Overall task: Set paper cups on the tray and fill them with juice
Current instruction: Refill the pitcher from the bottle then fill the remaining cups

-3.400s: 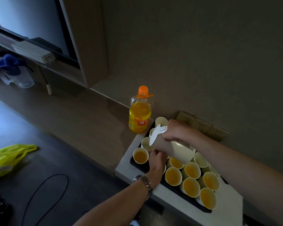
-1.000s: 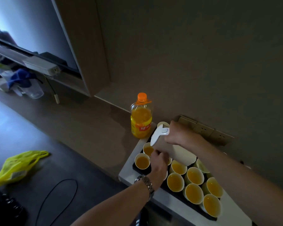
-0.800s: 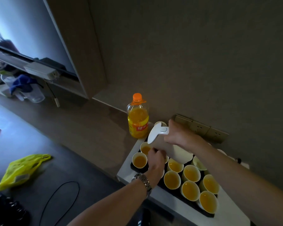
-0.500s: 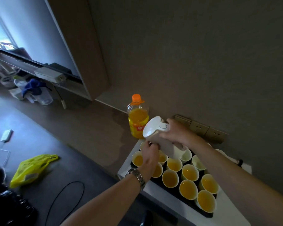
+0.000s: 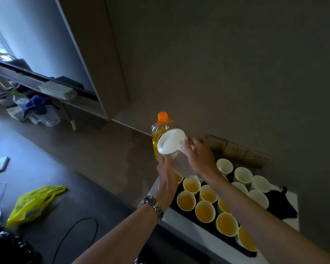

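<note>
A white jug (image 5: 171, 145) with its lid on is held nearly upright above the left end of a black tray (image 5: 189, 214). My right hand (image 5: 200, 157) grips the jug at its handle side. My left hand (image 5: 167, 174) lies against the jug's lower body, fingers fairly straight. The tray holds several white paper cups; those near me, such as one cup (image 5: 186, 200), hold orange juice. The far cups by the wall, such as one at the back (image 5: 224, 166), look empty. A juice bottle (image 5: 159, 134) with an orange cap stands behind the jug.
The tray sits on a small white table (image 5: 194, 233) against a wall with sockets (image 5: 236, 151). A dark cloth (image 5: 282, 204) lies at the tray's far right. On the dark floor lie a yellow bag (image 5: 32, 204), a black cable (image 5: 74, 235) and a white charger (image 5: 1, 164).
The jug has swung from a pouring tilt over the left cups up to nearly upright and risen, both hands still on it. The view shifted left, showing empty far cups.
</note>
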